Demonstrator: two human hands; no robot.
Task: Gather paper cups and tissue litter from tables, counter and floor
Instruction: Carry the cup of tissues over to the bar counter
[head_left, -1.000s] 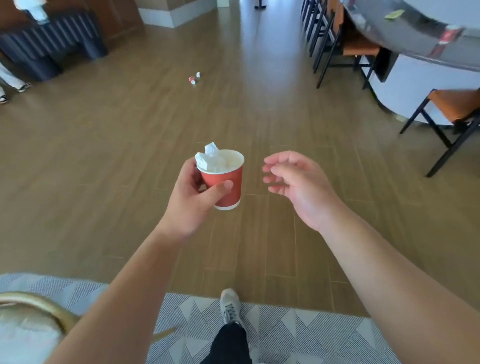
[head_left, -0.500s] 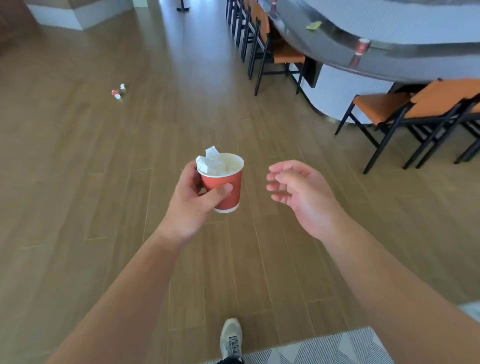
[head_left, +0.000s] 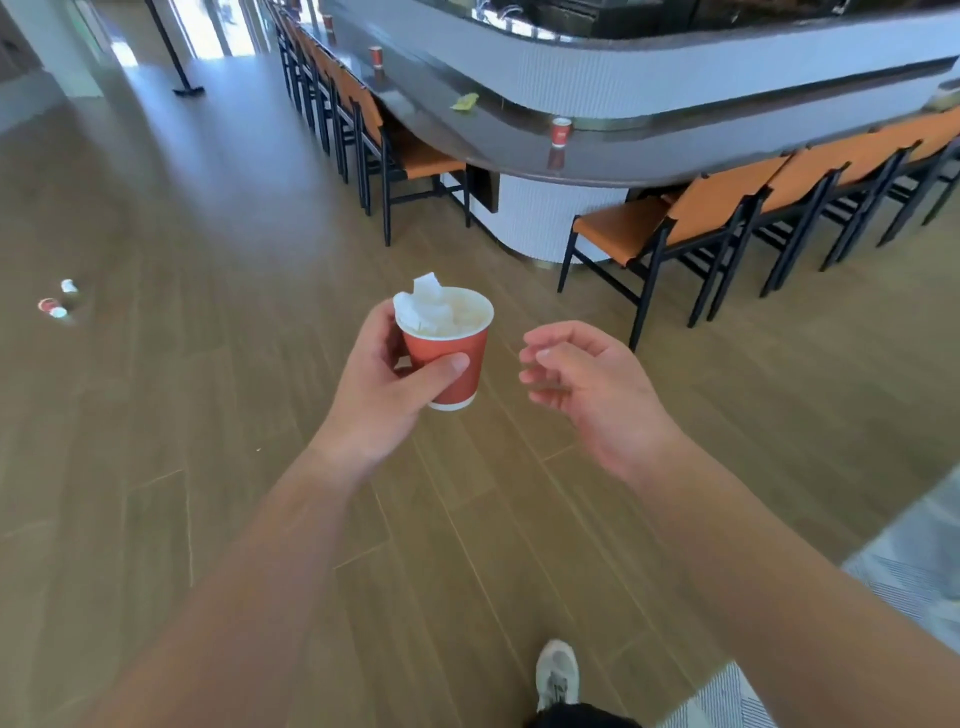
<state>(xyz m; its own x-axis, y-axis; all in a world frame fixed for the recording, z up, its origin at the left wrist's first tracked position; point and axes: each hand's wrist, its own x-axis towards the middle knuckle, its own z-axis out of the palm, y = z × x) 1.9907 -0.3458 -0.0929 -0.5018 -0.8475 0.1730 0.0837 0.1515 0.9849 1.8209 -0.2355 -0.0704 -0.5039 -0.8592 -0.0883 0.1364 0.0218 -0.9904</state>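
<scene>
A tissue-stuffed red cup is being gripped by the left hand; the right hand is being held empty, fingers loosely curled.

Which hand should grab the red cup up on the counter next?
The right hand, probably. It is empty with loosely curled fingers, and it is on the side toward the counter cup. The left hand already grips the tissue-stuffed cup.

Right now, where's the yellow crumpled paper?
In the head view, the yellow crumpled paper lies on the dark curved counter, upper middle, between the two nearest red cups standing there, above the orange chairs.
</scene>
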